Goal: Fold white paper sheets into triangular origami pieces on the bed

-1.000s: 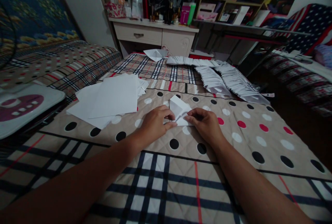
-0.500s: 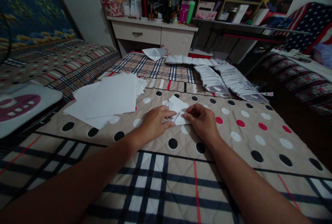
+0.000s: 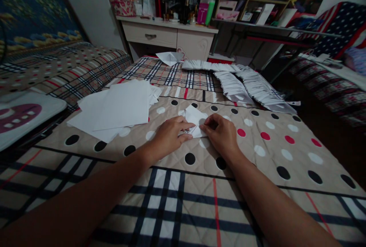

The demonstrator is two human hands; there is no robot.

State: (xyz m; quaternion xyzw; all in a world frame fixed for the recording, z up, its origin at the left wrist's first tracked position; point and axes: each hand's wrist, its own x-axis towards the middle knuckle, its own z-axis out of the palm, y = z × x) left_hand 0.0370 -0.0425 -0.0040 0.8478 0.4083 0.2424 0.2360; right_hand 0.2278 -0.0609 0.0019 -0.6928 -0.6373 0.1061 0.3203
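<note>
A small folded sheet of white paper [image 3: 195, 115] lies on the quilted bedspread in front of me, with one corner pointing away and some dark marks near its left side. My left hand [image 3: 170, 132] presses on its left edge, thumb and fingers on the paper. At the right edge, my right hand [image 3: 220, 132] pinches a folded flap between thumb and forefinger. Left of the hands is a loose pile of white paper sheets [image 3: 122, 104]. Smaller pieces of paper [image 3: 154, 93] stick out behind that pile.
Long rows of folded paper pieces [image 3: 259, 87] stand packed at the bed's far right. One folded paper [image 3: 169, 58] rests near the far edge. A white and purple plastic case [image 3: 54, 104] is at the left. Beyond the bed stands a dresser [image 3: 166, 35] crowded with bottles and boxes.
The paper's flap now lies flatter, and my right thumb has shifted slightly left along it. My left hand stays nearly in place. The view has turned very slightly.
</note>
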